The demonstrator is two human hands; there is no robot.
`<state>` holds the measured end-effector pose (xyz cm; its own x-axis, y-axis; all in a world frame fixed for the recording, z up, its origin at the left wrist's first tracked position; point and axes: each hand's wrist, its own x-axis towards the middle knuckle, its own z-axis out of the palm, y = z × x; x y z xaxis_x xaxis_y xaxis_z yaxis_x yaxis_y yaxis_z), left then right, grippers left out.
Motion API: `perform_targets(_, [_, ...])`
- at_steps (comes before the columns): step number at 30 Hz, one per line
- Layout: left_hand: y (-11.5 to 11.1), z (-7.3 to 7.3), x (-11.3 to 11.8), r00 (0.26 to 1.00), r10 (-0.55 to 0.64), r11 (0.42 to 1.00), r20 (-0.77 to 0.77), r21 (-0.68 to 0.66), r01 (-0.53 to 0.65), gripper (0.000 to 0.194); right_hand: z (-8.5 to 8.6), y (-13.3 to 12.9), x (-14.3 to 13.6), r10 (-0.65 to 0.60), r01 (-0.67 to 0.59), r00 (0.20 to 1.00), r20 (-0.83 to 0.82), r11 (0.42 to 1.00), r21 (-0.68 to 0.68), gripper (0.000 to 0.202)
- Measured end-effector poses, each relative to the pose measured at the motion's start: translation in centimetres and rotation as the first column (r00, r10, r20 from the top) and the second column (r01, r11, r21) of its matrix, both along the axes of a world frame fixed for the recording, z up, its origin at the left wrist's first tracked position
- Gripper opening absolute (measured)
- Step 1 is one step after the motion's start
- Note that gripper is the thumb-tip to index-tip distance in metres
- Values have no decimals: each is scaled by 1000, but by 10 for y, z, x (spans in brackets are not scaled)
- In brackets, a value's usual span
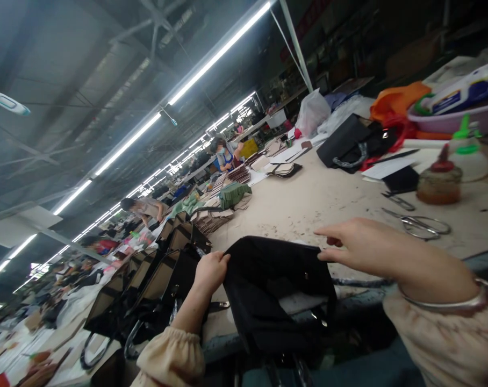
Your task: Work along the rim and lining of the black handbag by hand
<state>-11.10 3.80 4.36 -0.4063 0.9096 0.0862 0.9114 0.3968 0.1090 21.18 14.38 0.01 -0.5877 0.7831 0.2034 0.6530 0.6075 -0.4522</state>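
A black bag point(254, 301) hangs over the near edge of the table, its handles pointing down. My left hand point(212, 270) grips the bag's upper left corner, fingers closed on the fabric. At the upper right corner is my right hand point(346, 243), its index finger stretched out and apart from the thumb. The thumb tip is at the bag's edge; the other fingers are partly curled. The underside of the bag is hidden.
Scissors point(423, 227), a glue bottle point(439, 185) and a dark bag point(346, 142) lie on the table point(284, 207) at the right. Several black bags point(159, 279) stand at the left. A person point(225, 156) is farther back.
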Motion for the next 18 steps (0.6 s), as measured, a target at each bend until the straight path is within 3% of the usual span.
perform_targets(5, [4,-1,0,996,3,998,91,55,-8,32,-6,-8,2,72,-82,994,-77,988,-133,44])
perform_targets(10, [-5,-6,-5,944,46,995,326,67,-72,37,-23,-15,-1,157,-188,976,-149,956,-226,45])
perform_targets(14, [-27,-13,-2,806,120,987,579,20,-161,38,-30,-23,-1,190,-234,969,-157,912,-337,51])
perform_targets(18, [-53,-20,5,587,199,960,785,-38,-276,30,-26,-38,-1,283,-345,936,-211,859,-377,48])
